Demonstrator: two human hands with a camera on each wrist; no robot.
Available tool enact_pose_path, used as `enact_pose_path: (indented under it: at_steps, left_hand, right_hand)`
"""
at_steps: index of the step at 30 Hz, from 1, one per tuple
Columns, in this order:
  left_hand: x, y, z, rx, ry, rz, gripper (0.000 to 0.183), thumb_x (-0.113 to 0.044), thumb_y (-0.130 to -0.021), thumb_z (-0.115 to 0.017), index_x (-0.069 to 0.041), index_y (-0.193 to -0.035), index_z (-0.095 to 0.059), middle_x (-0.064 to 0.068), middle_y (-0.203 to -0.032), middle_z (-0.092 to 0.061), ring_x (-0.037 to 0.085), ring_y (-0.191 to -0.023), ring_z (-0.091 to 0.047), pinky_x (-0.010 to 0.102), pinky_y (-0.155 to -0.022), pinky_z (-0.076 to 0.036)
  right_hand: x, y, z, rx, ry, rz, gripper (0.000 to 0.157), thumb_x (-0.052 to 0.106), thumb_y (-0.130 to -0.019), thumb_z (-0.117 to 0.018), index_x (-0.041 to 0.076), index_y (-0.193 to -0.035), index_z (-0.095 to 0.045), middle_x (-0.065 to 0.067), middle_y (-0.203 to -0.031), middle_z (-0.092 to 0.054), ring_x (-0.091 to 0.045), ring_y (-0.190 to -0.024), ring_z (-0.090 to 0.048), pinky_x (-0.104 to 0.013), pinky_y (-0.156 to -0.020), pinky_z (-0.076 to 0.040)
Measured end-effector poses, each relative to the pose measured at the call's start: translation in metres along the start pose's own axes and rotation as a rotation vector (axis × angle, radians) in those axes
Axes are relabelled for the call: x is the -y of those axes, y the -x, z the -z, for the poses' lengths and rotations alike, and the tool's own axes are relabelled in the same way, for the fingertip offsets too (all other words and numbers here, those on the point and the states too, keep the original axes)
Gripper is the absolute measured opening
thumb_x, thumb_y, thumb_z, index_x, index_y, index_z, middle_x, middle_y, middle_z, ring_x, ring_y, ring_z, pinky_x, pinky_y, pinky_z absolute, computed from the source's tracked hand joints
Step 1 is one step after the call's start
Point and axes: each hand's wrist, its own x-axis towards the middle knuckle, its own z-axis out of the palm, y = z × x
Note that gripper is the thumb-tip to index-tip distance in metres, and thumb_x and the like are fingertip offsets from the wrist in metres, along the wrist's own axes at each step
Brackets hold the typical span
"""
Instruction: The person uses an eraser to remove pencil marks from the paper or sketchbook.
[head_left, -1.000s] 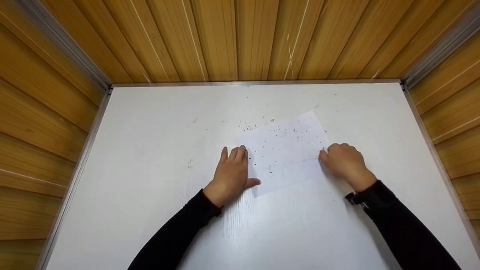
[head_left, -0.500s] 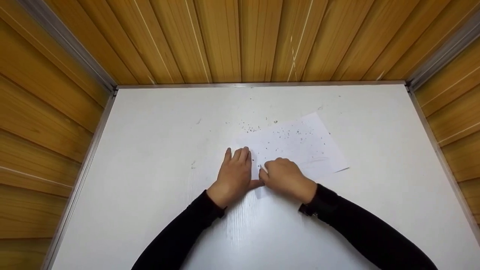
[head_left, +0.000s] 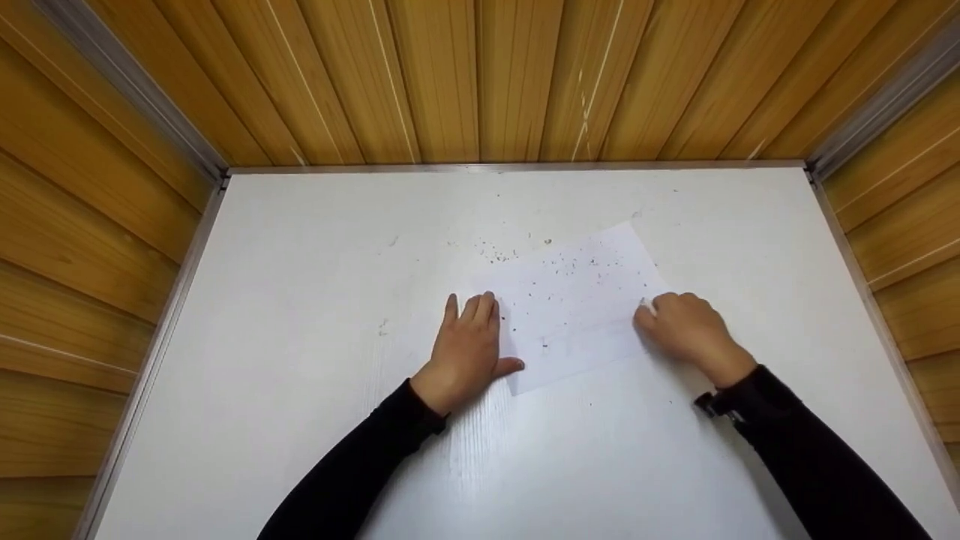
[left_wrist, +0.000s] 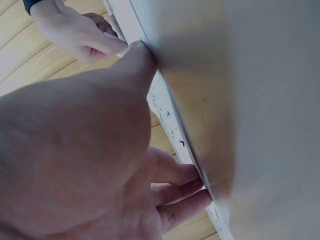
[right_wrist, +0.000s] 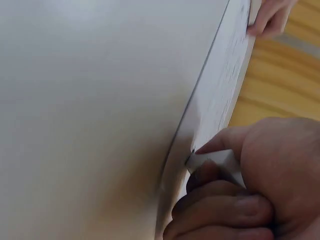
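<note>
On the smooth white tabletop (head_left: 300, 255), a thin, white, rectangular paper sheet (head_left: 577, 307) lies skewed, with tiny dark crumbs (head_left: 592, 261) strewn over its 12 o'clock part and past its edge toward 11 o'clock. At the sheet's 9 o'clock end, the person's left hand (head_left: 469, 345) rests with fingers straight and thumb spread, grasping nothing. At 3 o'clock, the right hand (head_left: 682, 326) pinches a small, white, squared block (right_wrist: 225, 161), apparently an eraser, its fingers curled; whether the block touches the paper is hard to tell.

The likeliest trouble is a crease or tear: the sheet seems held down at one end only, so a hard push toward 9 o'clock could buckle it. A pull toward 3 o'clock could slide it from under the fingertips if their pressure slackens, and crumbs caught beneath the block could smear.
</note>
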Motion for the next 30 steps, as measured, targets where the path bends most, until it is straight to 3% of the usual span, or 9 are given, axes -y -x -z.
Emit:
enact_pose_path:
  at_steps: [3,6,12,16,19,22,24,28,30]
  left_hand:
    - [-0.001,0.000,-0.001,0.009,0.005,-0.004,0.113,-0.087,-0.092,-0.059,0.002,-0.162,-0.049,0.013,-0.161,-0.050,0.028,-0.149,-0.050,0.057,-0.132,-0.038]
    - [-0.001,-0.001,-0.002,0.027,0.022,-0.012,0.114,-0.087,-0.093,-0.058,0.002,-0.163,-0.047,0.014,-0.163,-0.049,0.029,-0.151,-0.049,0.058,-0.133,-0.036]
    - [0.001,-0.001,-0.002,0.035,0.026,0.008,0.115,-0.088,-0.092,-0.058,0.002,-0.164,-0.047,0.014,-0.166,-0.049,0.029,-0.153,-0.048,0.059,-0.133,-0.035]
    - [-0.001,0.000,-0.001,-0.009,0.034,-0.001,0.115,-0.087,-0.090,-0.062,0.003,-0.161,-0.050,0.014,-0.162,-0.052,0.029,-0.150,-0.051,0.059,-0.131,-0.038]
    - [-0.002,-0.001,0.000,-0.027,0.044,-0.010,0.113,-0.086,-0.090,-0.064,0.003,-0.159,-0.052,0.014,-0.160,-0.053,0.029,-0.149,-0.053,0.060,-0.130,-0.039]
    - [-0.003,-0.002,0.001,-0.005,0.033,-0.002,0.113,-0.086,-0.091,-0.061,0.002,-0.161,-0.049,0.014,-0.163,-0.051,0.029,-0.151,-0.051,0.060,-0.132,-0.037]
    - [-0.002,-0.002,0.001,0.009,0.021,0.001,0.113,-0.087,-0.092,-0.059,0.001,-0.163,-0.048,0.013,-0.164,-0.049,0.029,-0.152,-0.049,0.060,-0.133,-0.036]
    - [0.000,-0.002,0.001,0.034,0.016,-0.006,0.114,-0.087,-0.094,-0.055,0.002,-0.165,-0.045,0.014,-0.166,-0.047,0.029,-0.154,-0.047,0.060,-0.133,-0.035]
    - [0.001,-0.001,0.000,0.038,0.019,-0.004,0.115,-0.087,-0.094,-0.056,0.002,-0.165,-0.044,0.014,-0.166,-0.046,0.029,-0.154,-0.046,0.060,-0.133,-0.035]
  right_hand:
    - [-0.011,0.001,0.005,0.005,0.009,-0.019,0.051,0.034,-0.110,-0.043,-0.006,-0.097,-0.071,-0.025,-0.091,-0.069,-0.033,-0.077,-0.058,-0.041,-0.065,-0.046]
    - [-0.002,0.003,0.002,-0.008,0.000,-0.017,0.050,0.034,-0.111,-0.043,-0.004,-0.092,-0.070,-0.023,-0.089,-0.068,-0.033,-0.078,-0.059,-0.043,-0.067,-0.048]
    - [0.071,0.012,-0.024,0.017,-0.064,0.086,0.052,0.038,-0.115,-0.045,-0.002,-0.103,-0.075,-0.024,-0.099,-0.076,-0.041,-0.093,-0.071,-0.060,-0.090,-0.058]
    - [0.118,0.015,-0.046,0.012,-0.024,0.229,0.046,0.035,-0.112,-0.052,0.007,-0.080,-0.068,-0.016,-0.079,-0.069,-0.035,-0.078,-0.067,-0.054,-0.075,-0.057]
    - [0.130,0.014,-0.058,-0.028,0.016,0.280,0.046,0.030,-0.110,-0.056,0.010,-0.069,-0.059,-0.012,-0.070,-0.062,-0.031,-0.068,-0.061,-0.050,-0.064,-0.052]
    - [0.121,0.011,-0.058,-0.039,0.003,0.250,0.045,0.030,-0.110,-0.056,0.008,-0.071,-0.062,-0.014,-0.071,-0.063,-0.032,-0.067,-0.060,-0.051,-0.063,-0.053]
    - [0.103,0.009,-0.051,-0.023,-0.027,0.207,0.045,0.033,-0.111,-0.053,0.003,-0.080,-0.069,-0.019,-0.079,-0.069,-0.036,-0.074,-0.064,-0.054,-0.070,-0.056]
    - [0.048,0.008,-0.029,-0.005,-0.065,0.088,0.053,0.038,-0.114,-0.046,-0.005,-0.107,-0.076,-0.029,-0.104,-0.077,-0.045,-0.096,-0.072,-0.062,-0.088,-0.059]
    - [0.019,0.008,-0.017,-0.008,-0.072,0.019,0.054,0.039,-0.114,-0.044,-0.004,-0.104,-0.074,-0.027,-0.100,-0.075,-0.042,-0.092,-0.071,-0.057,-0.082,-0.058]
